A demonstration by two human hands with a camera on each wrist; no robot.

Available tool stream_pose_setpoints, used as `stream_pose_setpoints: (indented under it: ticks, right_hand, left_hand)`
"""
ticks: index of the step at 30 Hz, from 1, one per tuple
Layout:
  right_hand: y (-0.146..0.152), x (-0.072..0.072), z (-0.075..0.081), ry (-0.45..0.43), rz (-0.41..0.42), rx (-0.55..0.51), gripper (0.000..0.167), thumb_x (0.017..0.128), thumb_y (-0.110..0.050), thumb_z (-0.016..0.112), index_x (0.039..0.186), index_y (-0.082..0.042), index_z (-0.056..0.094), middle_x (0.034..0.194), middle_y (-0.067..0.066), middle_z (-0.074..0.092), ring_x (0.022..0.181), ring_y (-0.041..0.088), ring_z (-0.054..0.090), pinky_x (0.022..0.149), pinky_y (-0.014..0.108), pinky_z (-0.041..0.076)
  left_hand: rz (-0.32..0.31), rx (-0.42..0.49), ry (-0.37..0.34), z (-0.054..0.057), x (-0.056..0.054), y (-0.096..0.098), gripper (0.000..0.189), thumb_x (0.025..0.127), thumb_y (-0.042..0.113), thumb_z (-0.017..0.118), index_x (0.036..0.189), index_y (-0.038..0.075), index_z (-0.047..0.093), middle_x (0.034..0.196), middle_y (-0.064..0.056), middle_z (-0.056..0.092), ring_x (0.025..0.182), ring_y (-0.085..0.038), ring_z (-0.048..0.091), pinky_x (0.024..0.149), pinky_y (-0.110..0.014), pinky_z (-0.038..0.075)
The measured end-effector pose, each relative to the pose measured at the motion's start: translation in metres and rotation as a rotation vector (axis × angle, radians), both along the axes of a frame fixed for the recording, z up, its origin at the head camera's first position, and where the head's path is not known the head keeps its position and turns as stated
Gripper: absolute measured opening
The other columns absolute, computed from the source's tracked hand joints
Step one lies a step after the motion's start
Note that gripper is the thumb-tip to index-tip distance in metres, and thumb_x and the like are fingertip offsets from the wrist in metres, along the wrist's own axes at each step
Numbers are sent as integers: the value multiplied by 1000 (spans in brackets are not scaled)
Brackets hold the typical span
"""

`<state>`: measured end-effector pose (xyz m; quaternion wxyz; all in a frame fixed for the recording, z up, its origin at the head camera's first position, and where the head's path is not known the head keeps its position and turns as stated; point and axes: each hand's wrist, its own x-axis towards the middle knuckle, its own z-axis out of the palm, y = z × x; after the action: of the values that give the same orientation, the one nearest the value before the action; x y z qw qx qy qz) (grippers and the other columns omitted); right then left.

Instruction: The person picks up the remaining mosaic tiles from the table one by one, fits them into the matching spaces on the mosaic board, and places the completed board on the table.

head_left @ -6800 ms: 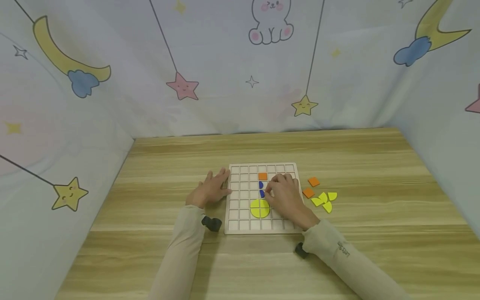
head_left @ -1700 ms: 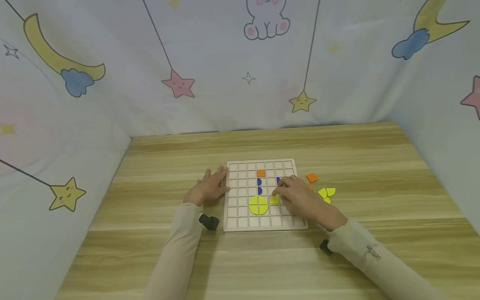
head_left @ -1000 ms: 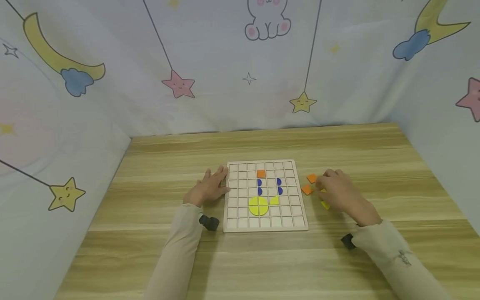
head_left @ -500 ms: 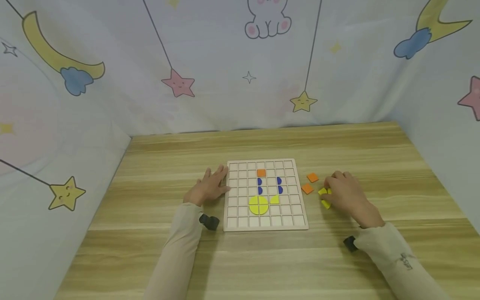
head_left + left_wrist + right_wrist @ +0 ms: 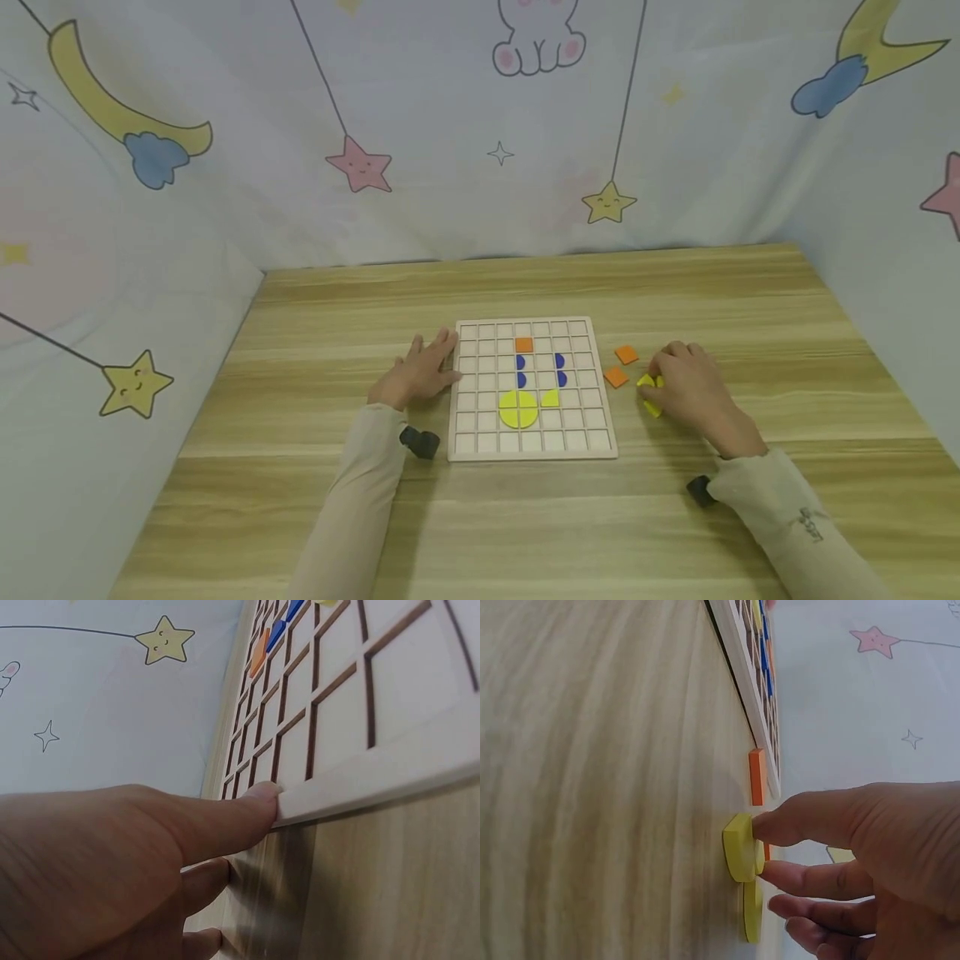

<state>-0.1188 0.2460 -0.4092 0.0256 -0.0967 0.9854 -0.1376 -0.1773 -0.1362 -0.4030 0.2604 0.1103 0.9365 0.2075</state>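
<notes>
A pale wooden grid board [image 5: 480, 448] lies on the table. Set in its cells are an orange square tile [image 5: 524, 344], several blue half-circle tiles [image 5: 521, 380], a full yellow circle of quarter tiles [image 5: 518, 409] and one single yellow quarter tile [image 5: 551, 399]. My left hand [image 5: 420, 375] lies at the board's left edge, fingers extended; in the left wrist view its thumb [image 5: 259, 802] touches the frame. Right of the board, my right hand [image 5: 693, 392] pinches at a small group of yellow quarter-circle tiles [image 5: 740, 849], thumb and index finger around one; its fingers partly hide the group.
Two loose orange square tiles [image 5: 626, 355] lie between the board and the right hand. The wood-grain table [image 5: 525, 533] meets a printed fabric backdrop [image 5: 450, 225] at the back and sides.
Blue half circles in a second column and the single yellow quarter have been set on the board. My right hand has moved from the board to the loose yellow tiles; the left stays put.
</notes>
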Motion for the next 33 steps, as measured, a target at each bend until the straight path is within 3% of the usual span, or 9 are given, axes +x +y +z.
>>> stream_pose_setpoints:
  ticks: [5, 12, 22, 33]
  right_hand:
    - [0, -2, -1, 3, 14, -45, 28, 81, -23, 71, 94, 2, 67, 118, 26, 56, 106, 41, 47, 94, 56, 37]
    - [-4, -7, 4, 124, 94, -76, 25, 82, -21, 72, 96, -1, 68, 119, 21, 56, 110, 41, 47, 93, 57, 38]
    - [-26, -13, 7, 161, 173, -104, 24, 78, -22, 78, 95, -6, 70, 116, 16, 60, 110, 35, 51, 93, 53, 41]
    - [-57, -14, 0, 92, 263, -137, 21, 80, -21, 74, 96, -10, 68, 115, 9, 59, 109, 29, 51, 96, 48, 42]
  left_hand:
    - [-11, 3, 0, -1, -1, -1, 71, 100, 31, 49, 155, 18, 7, 162, -4, -5, 145, -41, -12, 111, -70, 1]
    - [-9, 1, 6, -2, -1, 0, 71, 100, 31, 49, 155, 18, 7, 162, -4, -5, 145, -41, -12, 111, -70, 1]
    - [-7, 3, 6, -1, -1, 0, 71, 100, 32, 49, 155, 18, 7, 162, -4, -4, 145, -42, -12, 110, -70, 2]
    - [-14, 8, 11, -2, 0, -1, 71, 100, 32, 49, 155, 18, 7, 162, -4, -4, 145, -42, -12, 110, -71, 1]
